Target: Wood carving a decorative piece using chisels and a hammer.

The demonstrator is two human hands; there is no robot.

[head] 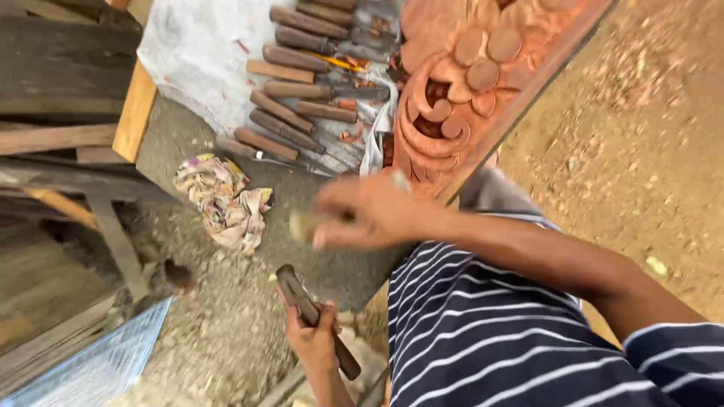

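My right hand (pixel 373 211) is blurred by motion and hovers just below the carved reddish wood panel (pixel 467 75). Its fingers pinch a small pale object (pixel 304 224) that is too blurred to identify. My left hand (pixel 313 343) is low in the view and grips a wooden-handled chisel (pixel 302 298) around the middle, with the tool angled up to the left. A row of several wooden-handled chisels (pixel 290 98) lies on a white cloth (pixel 196 53) above both hands, within reach of neither.
A crumpled patterned rag (pixel 222 197) lies on the grey surface left of my right hand. Dark wooden planks (pixel 53 136) are stacked at the left, with blue mesh (pixel 98 365) at the bottom left. Dirt ground with wood chips (pixel 648 151) spreads to the right.
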